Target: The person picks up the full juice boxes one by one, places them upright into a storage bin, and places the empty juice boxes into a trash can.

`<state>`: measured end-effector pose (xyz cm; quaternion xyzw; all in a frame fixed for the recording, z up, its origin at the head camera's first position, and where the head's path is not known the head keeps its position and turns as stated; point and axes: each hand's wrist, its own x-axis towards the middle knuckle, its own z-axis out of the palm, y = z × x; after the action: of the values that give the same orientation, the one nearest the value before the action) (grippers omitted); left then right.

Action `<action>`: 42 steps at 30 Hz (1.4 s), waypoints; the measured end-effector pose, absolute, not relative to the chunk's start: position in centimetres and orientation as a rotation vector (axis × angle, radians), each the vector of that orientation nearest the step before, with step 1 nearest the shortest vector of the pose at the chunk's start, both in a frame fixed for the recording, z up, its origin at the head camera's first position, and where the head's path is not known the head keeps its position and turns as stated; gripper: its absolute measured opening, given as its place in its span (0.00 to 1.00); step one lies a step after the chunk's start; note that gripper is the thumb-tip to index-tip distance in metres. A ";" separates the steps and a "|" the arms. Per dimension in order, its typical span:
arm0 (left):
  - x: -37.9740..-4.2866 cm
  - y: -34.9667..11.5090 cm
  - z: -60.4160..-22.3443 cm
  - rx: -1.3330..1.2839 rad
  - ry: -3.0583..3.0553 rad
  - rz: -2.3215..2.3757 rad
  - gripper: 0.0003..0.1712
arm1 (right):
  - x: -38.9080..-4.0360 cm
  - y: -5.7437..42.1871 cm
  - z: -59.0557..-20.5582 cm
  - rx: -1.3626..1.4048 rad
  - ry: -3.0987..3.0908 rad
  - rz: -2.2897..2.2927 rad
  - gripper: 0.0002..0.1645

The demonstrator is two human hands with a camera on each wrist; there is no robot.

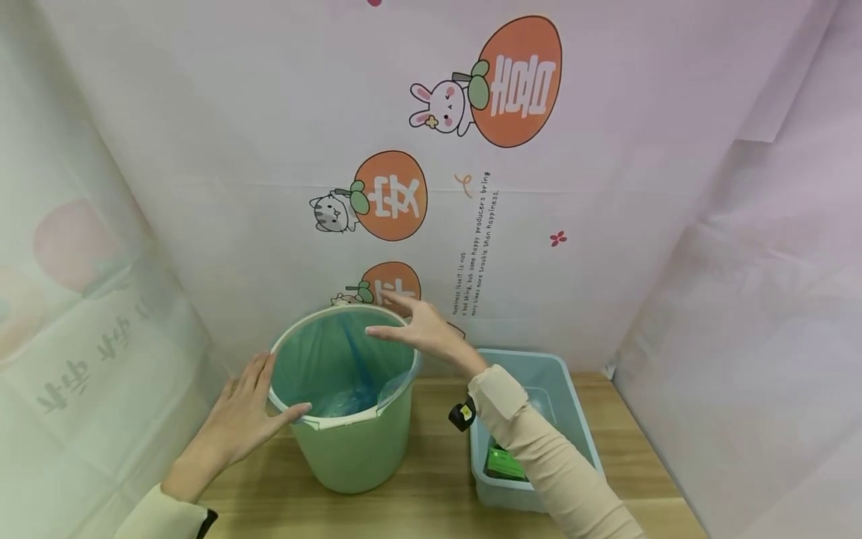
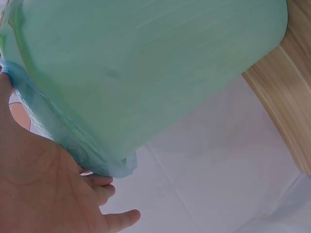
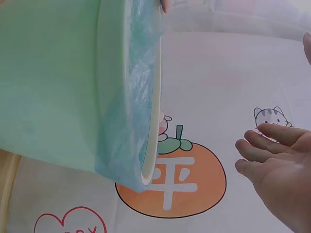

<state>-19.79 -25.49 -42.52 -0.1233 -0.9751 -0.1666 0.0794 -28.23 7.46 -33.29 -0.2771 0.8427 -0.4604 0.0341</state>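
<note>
A light green trash bin point(image 1: 357, 457) stands upright on the wooden table, lined with a thin blue plastic bag point(image 1: 343, 374). The bag's edge hangs over the rim on the outside, seen in the right wrist view as a bluish fold point(image 3: 119, 145). My left hand point(image 1: 242, 412) rests at the bin's left rim, fingers straight along the outside and thumb reaching over the front edge; in the left wrist view its palm lies against the bag's fold point(image 2: 73, 141). My right hand point(image 1: 424, 333) hovers by the right back rim, fingers spread, holding nothing.
Right of the bin sits a light blue plastic tub point(image 1: 582, 419), with a bright green item point(image 1: 505, 464) inside, partly behind my right sleeve. Printed white cloth point(image 1: 539, 299) closes off the back and both sides of the wooden table point(image 1: 431, 494).
</note>
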 end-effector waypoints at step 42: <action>-20.1 -26.0 -41.0 -0.388 -2.950 -0.473 0.60 | -27.3 9.8 -34.2 -0.903 2.602 -1.362 0.52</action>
<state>-20.05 -25.95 -41.01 -0.1284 -0.9772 -0.1567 0.0642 -27.29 9.78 -34.19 -0.2936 0.8463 -0.4431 0.0343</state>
